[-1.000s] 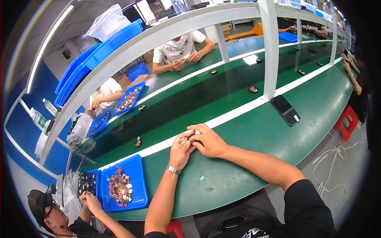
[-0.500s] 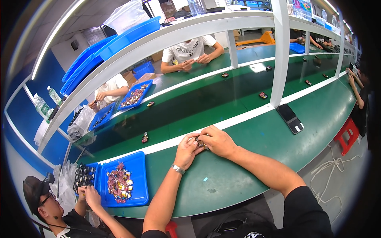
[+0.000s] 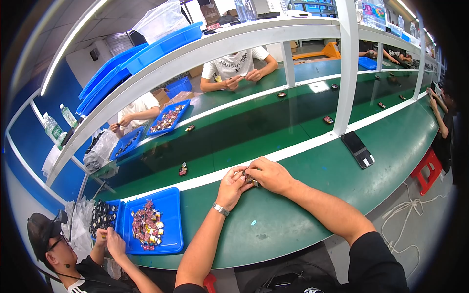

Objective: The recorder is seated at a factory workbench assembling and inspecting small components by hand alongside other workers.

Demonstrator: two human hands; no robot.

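Both my hands meet over the near green worktop, beside the white strip edging the belt. In the fingers of my left hand (image 3: 231,188), a small dark part (image 3: 249,178) with a pale tab is gripped. My right hand (image 3: 271,176) bends over it from the right, thumb and fingertips pinched on the same part. My fingers cover much of the part, so its exact kind cannot be made out. On the belt, to the left beyond my hands, lies a similar small dark and red part (image 3: 183,169).
Left of me, a blue tray (image 3: 177,219) holds many small reddish and yellow parts; a co-worker (image 3: 83,263) sits beside it. A black phone (image 3: 357,150) lies at right, near a white post (image 3: 346,73). Several parts lie along the green belt (image 3: 229,141); co-workers sit opposite.
The parts on the belt have shifted slightly to the right. The whole view has also moved a little. My hands stay together on the small part, with only slight finger movement.
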